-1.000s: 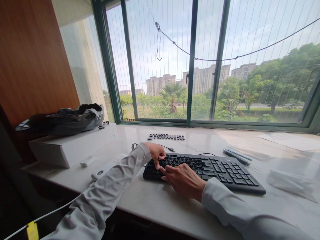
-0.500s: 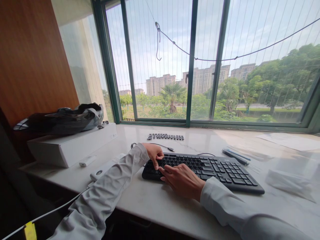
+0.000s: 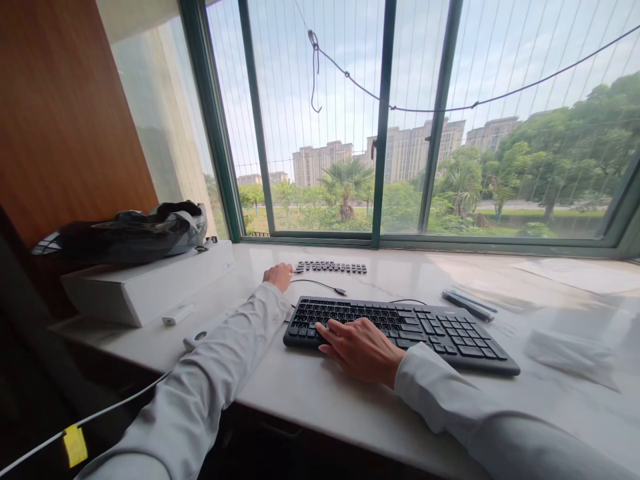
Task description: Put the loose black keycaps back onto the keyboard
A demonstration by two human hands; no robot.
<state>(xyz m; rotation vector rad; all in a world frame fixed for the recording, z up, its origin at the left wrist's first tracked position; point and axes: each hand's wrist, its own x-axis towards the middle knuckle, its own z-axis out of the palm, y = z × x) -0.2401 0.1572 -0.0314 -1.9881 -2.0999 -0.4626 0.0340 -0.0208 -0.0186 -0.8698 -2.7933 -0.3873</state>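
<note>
1. Resting on the pale, glossy marble-look countertop (image 3: pixel 300 380), the black plastic full-size keyboard (image 3: pixel 415 327) sits flat below the window, nothing clamping it. IMO a hard push could make it skid, since the only thing steadying it is the bare right hand (image 3: pixel 356 348) on its lower left keys.

2. That right hand looks open and loose, index finger stretched out, nothing visible in it. If it leans harder, I'd guess a key gets pressed crooked.

3. The bare left hand (image 3: pixel 279 275) is out at the left end of the neat rows of small, loose black plastic keycaps (image 3: pixel 332 267). Its fingers curl down out of sight, so I can't tell whether it's gripping one. One clumsy nudge and those rows are scrambled; they're tiny and pretty much touching the fingers.

4. Watch the thin black cord with a dark plug (image 3: pixel 341 291), lying between the keycaps and the keyboard. A low wrist or that baggy light-grey left sleeve (image 3: pixel 235 360) could snag it and drag stuff along.

5. Lots of dark, bare-looking sockets mid-board. They're too small to read here, so mixing up positions seems like an easy mistake, and a dropped cap would blend right in against all that black.
</note>
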